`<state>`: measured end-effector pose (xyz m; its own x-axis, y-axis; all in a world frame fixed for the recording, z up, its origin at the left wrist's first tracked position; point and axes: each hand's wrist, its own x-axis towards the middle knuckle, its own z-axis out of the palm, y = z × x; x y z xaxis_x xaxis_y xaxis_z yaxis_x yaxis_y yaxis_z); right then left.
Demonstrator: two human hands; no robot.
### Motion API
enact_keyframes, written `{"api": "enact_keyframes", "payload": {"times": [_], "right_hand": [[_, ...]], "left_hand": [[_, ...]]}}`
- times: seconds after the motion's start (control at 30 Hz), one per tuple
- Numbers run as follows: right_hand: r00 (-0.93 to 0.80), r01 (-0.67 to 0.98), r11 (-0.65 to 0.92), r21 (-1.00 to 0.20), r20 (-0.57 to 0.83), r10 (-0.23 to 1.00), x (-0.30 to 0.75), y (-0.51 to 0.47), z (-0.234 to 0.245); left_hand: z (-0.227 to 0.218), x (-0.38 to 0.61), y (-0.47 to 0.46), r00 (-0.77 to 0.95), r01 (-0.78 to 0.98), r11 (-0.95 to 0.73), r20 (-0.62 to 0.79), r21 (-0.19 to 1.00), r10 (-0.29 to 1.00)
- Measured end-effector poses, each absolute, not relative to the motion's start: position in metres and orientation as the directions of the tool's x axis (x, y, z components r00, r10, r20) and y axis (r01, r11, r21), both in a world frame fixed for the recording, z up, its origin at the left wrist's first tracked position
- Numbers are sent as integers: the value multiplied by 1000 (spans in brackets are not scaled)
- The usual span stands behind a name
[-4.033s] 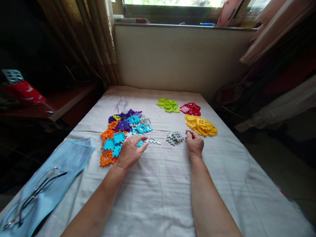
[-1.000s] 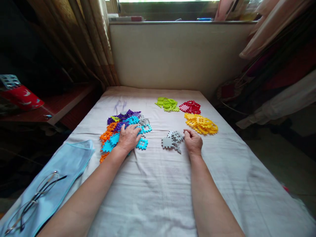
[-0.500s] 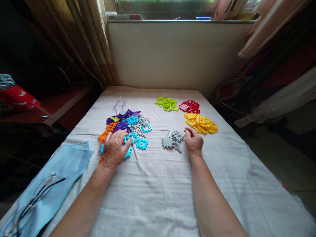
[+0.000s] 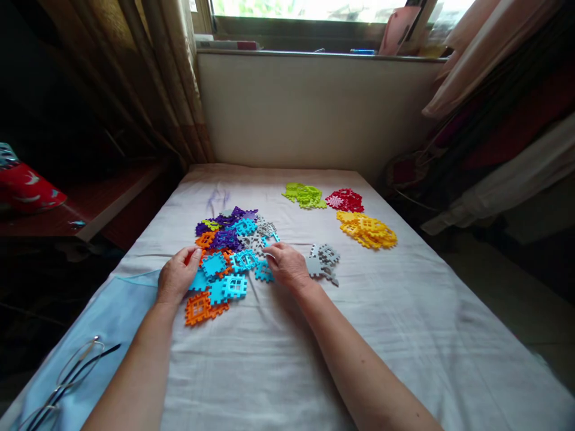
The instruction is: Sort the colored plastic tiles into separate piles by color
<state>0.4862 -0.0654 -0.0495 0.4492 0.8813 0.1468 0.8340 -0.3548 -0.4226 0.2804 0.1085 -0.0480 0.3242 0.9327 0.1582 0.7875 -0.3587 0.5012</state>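
My left hand (image 4: 178,274) rests at the left edge of a mixed pile, thumb and fingers bent together beside the orange pieces (image 4: 197,310). What they hold, if anything, is hidden. Light-blue puzzle tiles (image 4: 235,286) with notched edges lie to its right, and dark purple tiles (image 4: 227,240) farther back. My right hand (image 4: 288,265) reaches in from the right, its fingers bent close together over a light-blue tile (image 4: 263,271), near loose grey tiles (image 4: 252,242). Whether a tile is between its fingertips is unclear. Just right of this hand lies a separate grey heap (image 4: 327,256).
Farther back are lime-green (image 4: 304,196), red (image 4: 344,200) and yellow (image 4: 367,229) heaps of tiles. Eyeglasses (image 4: 72,371) lie on a light-blue cloth (image 4: 135,299) at left. A wall (image 4: 287,111) stands behind the sheet-covered surface (image 4: 269,371).
My right hand has moved left from beside the grey heap to the mixed pile. My left hand has drawn back to the left, uncovering blue and orange tiles. The view has tilted up slightly.
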Motion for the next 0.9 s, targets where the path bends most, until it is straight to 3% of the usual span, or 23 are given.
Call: {"api": "enact_keyframes", "payload": {"times": [0.4, 0.63, 0.77, 0.9], "right_hand": [[453, 865, -454, -215, -57, 890, 487, -39, -29], [415, 867, -373, -330, 67, 907, 498, -71, -23], [532, 801, -475, -365, 68, 844, 524, -106, -13], [618, 734, -581, -350, -8, 786, 556, -134, -3]], "left_hand": [[-63, 279, 113, 234, 721, -302, 190, 624, 953], [-76, 276, 128, 250, 600, -281, 157, 749, 955], [-76, 279, 134, 293, 545, -295, 152, 785, 944], [-65, 287, 136, 374, 552, -403, 215, 730, 902]]}}
